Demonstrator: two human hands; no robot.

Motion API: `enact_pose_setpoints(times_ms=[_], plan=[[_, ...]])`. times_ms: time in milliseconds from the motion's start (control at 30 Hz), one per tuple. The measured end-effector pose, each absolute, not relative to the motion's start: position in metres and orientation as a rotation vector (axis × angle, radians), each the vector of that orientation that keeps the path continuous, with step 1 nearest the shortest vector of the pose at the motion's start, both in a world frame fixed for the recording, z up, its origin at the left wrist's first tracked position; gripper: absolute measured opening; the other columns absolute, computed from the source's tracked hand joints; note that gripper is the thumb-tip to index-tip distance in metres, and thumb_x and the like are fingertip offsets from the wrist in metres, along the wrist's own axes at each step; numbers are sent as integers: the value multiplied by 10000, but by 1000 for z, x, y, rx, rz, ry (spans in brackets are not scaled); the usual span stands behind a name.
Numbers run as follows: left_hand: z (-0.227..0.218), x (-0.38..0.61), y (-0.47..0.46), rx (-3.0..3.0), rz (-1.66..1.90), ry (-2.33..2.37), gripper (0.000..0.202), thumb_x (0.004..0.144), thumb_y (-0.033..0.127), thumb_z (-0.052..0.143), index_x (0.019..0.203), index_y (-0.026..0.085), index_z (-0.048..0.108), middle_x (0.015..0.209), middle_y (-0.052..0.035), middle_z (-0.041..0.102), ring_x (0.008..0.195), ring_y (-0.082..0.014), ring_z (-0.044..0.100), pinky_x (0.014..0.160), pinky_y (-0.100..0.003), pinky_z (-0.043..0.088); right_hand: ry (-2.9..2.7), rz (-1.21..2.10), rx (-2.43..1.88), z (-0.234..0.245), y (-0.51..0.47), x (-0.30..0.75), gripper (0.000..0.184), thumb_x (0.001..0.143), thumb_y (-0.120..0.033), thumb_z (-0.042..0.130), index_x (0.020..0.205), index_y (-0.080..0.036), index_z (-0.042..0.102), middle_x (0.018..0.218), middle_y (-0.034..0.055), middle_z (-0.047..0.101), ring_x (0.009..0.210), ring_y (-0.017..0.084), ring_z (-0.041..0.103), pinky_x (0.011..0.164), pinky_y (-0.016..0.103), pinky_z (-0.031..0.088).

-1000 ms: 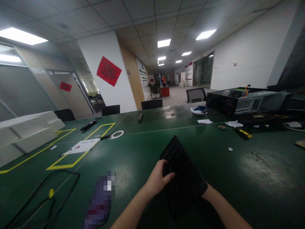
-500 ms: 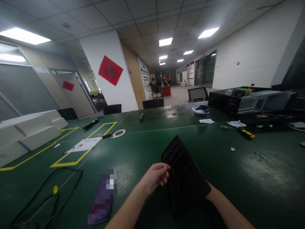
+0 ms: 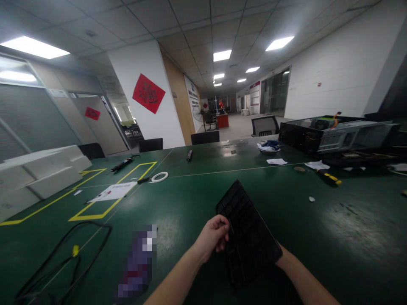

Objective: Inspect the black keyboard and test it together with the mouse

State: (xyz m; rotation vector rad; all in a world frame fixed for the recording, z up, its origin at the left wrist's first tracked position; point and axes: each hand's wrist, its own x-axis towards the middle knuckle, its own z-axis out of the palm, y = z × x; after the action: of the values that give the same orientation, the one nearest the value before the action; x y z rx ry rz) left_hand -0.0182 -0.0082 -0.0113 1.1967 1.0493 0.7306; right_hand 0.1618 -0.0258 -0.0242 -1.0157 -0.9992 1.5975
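Observation:
A black grid-patterned tray [image 3: 246, 231] is tilted above the green table [image 3: 190, 199], near its front edge. My left hand [image 3: 212, 236] has curled fingers pinching the tray's left edge. My right hand is hidden under the tray's right corner; only its forearm [image 3: 302, 279] shows, so its fingers cannot be seen.
An open computer case [image 3: 333, 133] stands at the far right with a yellow-handled tool [image 3: 329, 177] and paper scraps before it. A bowl [image 3: 267, 147], a white tape ring [image 3: 159, 176], a paper sheet [image 3: 112, 191], white foam blocks [image 3: 38, 178] and black cables [image 3: 60, 258] lie around.
My left hand slid off the tray's top face to its left edge and now pinches it. The tray stays roughly where it was.

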Motion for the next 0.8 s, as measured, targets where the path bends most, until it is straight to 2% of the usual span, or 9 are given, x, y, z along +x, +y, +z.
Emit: enact_pose_setpoints(times_ms=[167, 300, 400, 467, 533, 633, 733, 800], plan=[[-14, -13, -8, 1612, 862, 1301, 160, 758, 321, 505, 692, 183, 460, 537, 71, 406, 468, -71, 384, 442, -189, 283, -895, 1640, -1052, -26, -27, 166, 336, 836, -379, 481, 1107, -183, 513, 1127, 63, 566, 952, 184, 570, 812, 407, 483], [-5, -15, -12, 1932, 875, 1310, 100, 762, 176, 442, 682, 175, 502, 638, 23, 491, 616, -110, 450, 574, -222, 350, -845, 1665, -1052, -29, -27, 168, 327, 845, -396, 458, 1094, -194, 522, 1120, 63, 573, 937, 173, 573, 816, 399, 480], [2, -18, -17, 2077, 862, 1222, 195, 685, 58, 425, 753, 181, 560, 744, -4, 556, 715, -130, 499, 662, -240, 372, -831, 1669, -1038, -29, -26, 169, 376, 825, -443, 468, 1099, -193, 531, 1078, 61, 602, 939, 187, 581, 828, 414, 471], [6, -19, -17, 2078, 905, 1215, 218, 656, 49, 441, 753, 187, 578, 754, -10, 561, 730, -137, 506, 670, -244, 375, -833, 1664, -1031, -29, -27, 169, 428, 781, -506, 491, 1087, -214, 562, 1015, 54, 640, 954, 218, 583, 839, 425, 461], [8, -19, -15, 1946, 1006, 1233, 162, 654, 78, 469, 717, 186, 572, 707, -5, 543, 685, -132, 499, 636, -240, 377, -844, 1656, -1029, -28, -28, 169, 476, 726, -564, 513, 1063, -238, 596, 948, 50, 671, 957, 247, 585, 830, 428, 460], [10, -20, -9, 1415, 1141, 1176, 76, 661, 140, 461, 693, 183, 516, 629, 14, 494, 562, -111, 474, 528, -226, 366, -882, 1637, -1031, -26, -28, 167, 502, 697, -579, 528, 1067, -247, 596, 940, 46, 678, 960, 254, 584, 816, 415, 467], [13, -24, -3, 886, 1116, 1041, 32, 666, 187, 449, 671, 168, 475, 625, 13, 483, 530, -92, 480, 491, -205, 360, -948, 1613, -1030, -25, -27, 165, 461, 759, -558, 463, 1074, -243, 579, 982, 44, 662, 962, 229, 583, 810, 387, 476], [12, -26, -2, 788, 1056, 1042, 67, 668, 216, 497, 649, 158, 468, 611, 23, 468, 519, -70, 464, 482, -182, 340, -1013, 1602, -1029, -24, -26, 163, 420, 805, -522, 423, 1051, -220, 579, 988, 51, 649, 927, 209, 591, 792, 381, 486]])
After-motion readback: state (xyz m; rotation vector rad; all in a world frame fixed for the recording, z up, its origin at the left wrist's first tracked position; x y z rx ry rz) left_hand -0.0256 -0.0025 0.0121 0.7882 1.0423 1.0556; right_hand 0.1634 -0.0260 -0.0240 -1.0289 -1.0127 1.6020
